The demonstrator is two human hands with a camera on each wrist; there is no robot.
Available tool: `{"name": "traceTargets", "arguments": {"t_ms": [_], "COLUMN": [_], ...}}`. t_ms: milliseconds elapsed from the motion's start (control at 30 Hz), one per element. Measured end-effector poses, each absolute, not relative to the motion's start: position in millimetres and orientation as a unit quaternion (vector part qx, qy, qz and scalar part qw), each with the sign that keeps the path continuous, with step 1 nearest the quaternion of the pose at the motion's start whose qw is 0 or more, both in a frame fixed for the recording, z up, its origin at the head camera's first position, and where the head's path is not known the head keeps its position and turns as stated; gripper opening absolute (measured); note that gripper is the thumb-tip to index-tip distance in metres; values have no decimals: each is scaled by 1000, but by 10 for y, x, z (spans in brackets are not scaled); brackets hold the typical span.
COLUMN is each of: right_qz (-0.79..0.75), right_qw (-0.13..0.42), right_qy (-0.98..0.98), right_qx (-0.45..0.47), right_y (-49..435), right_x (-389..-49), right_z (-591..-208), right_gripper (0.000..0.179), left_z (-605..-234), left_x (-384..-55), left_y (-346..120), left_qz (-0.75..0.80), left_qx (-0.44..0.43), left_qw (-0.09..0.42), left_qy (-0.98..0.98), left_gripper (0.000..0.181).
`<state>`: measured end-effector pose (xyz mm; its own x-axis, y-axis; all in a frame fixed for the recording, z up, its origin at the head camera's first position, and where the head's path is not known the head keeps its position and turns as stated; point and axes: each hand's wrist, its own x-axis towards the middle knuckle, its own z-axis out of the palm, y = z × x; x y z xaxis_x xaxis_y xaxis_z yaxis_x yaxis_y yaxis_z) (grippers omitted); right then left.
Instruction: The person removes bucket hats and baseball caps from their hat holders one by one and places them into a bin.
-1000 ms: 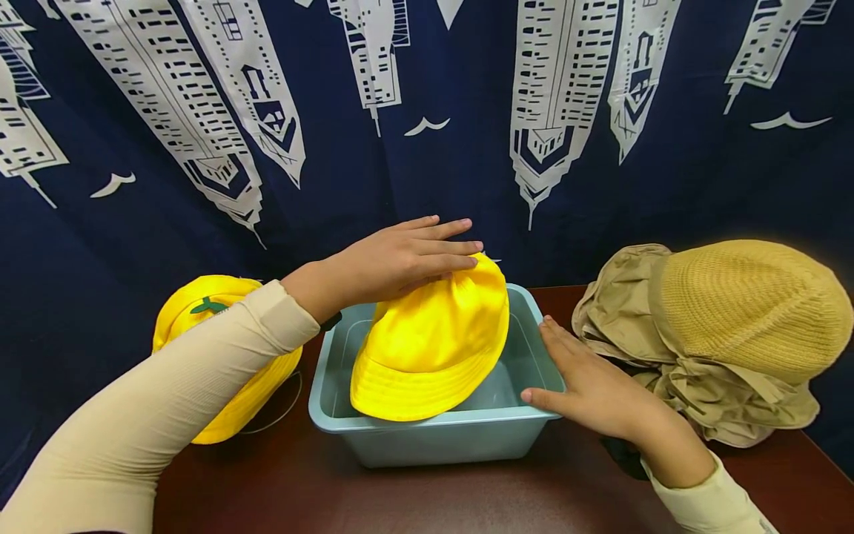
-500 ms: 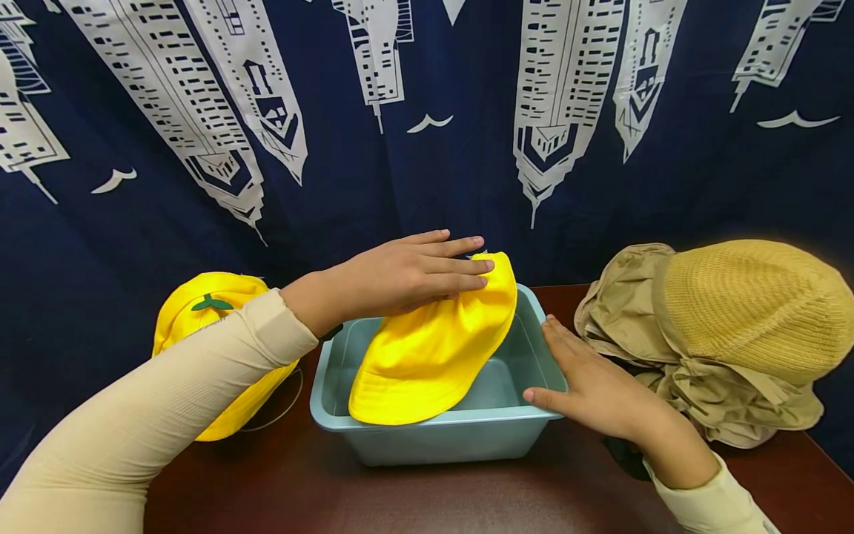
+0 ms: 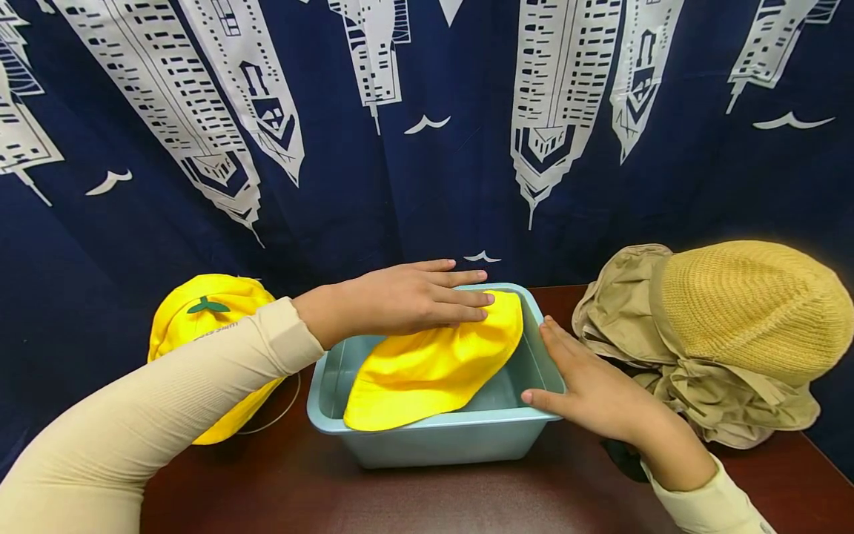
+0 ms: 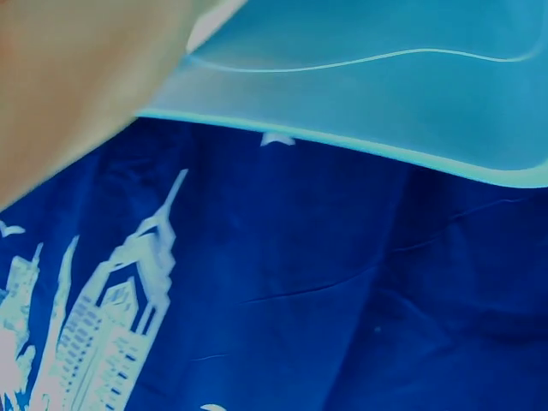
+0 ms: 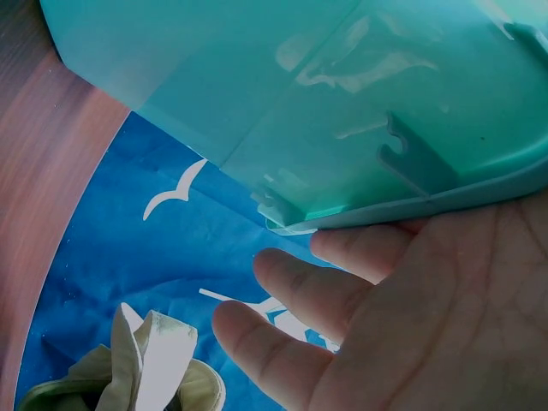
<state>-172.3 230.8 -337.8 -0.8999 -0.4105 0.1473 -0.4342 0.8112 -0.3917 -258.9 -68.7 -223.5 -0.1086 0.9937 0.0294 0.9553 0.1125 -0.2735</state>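
Observation:
In the head view a yellow brimmed hat (image 3: 434, 371) lies tilted in a light blue plastic basin (image 3: 440, 443), its brim over the front rim. My left hand (image 3: 400, 300) rests on the crown with its fingers straight. It hides part of the hat. At the basin's right side my right hand (image 3: 594, 389) touches the rim, thumb toward the front corner. The right wrist view shows that hand's palm (image 5: 419, 317) and extended fingers against the outside of the basin wall (image 5: 257, 94). Only a blurred bit of the left hand (image 4: 77, 77) shows in the left wrist view.
Left of the basin is another yellow hat (image 3: 200, 319) with a green sprout emblem and a thin strap, partly behind my sleeve. A tan hat (image 3: 747, 311) with beige fabric stands at the right. A navy curtain (image 3: 454, 185) hangs behind the brown table (image 3: 454, 504).
My left hand has moved down, and the hat's crown has sunk and flattened under it into the basin. My right hand has stayed at the rim.

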Motion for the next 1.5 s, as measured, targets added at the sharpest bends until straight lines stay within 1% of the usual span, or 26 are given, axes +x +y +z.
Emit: {"name": "traceTargets", "arguments": {"t_ms": [133, 267, 567, 767, 1000, 1233, 1367, 1500], "right_qz": [209, 208, 208, 206, 206, 209, 212, 215], "right_qw": [34, 35, 32, 33, 33, 30, 26, 24], "right_qy": [-952, -952, -953, -953, -953, -951, -951, -950], "right_qx": [221, 220, 218, 221, 219, 225, 225, 224], "right_y": [2316, 2322, 2297, 2278, 2289, 2277, 2286, 2302], "right_x": [-1728, -1726, -1705, -1705, -1712, -1723, -1722, -1719], "right_z": [-3379, -3382, -3383, -3381, -3381, -3380, -3380, -3375], "right_gripper": [102, 102, 101, 101, 101, 100, 100, 101], "left_z": [-2320, -2399, -2577, -2706, -2816, -2703, -2535, -2329], "left_x": [-2666, -2753, -2931, -2962, -2975, -2932, -2891, -2830], "left_y": [-712, -722, -663, -610, -607, -733, -834, -1043], "left_qz": [105, 121, 151, 188, 204, 211, 208, 210], "left_qx": [-648, -643, -643, -642, -639, -616, -589, -551], "left_qw": [69, 49, 35, 25, 11, 38, 57, 71], "left_qy": [-751, -755, -750, -742, -742, -758, -778, -805], "left_gripper": [55, 56, 57, 50, 51, 59, 60, 59]}}
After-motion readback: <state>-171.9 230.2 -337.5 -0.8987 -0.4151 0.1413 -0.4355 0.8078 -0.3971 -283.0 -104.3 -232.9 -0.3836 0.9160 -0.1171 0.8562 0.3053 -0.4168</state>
